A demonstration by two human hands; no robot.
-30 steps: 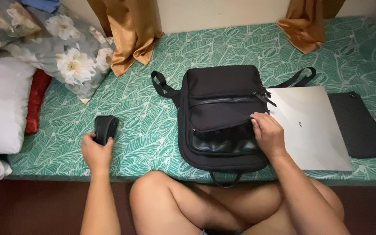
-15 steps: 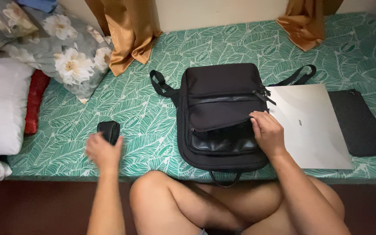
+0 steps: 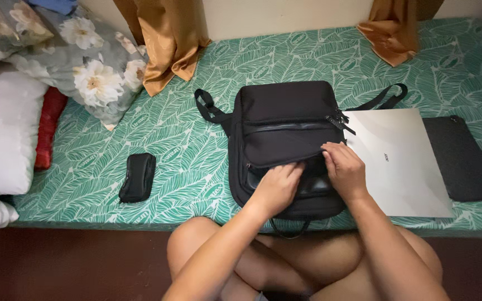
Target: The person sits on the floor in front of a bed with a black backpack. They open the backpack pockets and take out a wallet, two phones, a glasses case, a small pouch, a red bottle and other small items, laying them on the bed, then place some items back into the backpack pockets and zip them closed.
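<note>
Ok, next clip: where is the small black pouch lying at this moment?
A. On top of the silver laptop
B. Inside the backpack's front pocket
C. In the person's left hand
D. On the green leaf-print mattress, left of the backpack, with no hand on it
D: the small black pouch lies alone on the mattress, while the left hand and right hand are both at the backpack pocket opening.

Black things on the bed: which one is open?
The big black fabric backpack in the middle. Both hands hold its front pocket open; the small black pouch and flat black sleeve lie shut.
</note>
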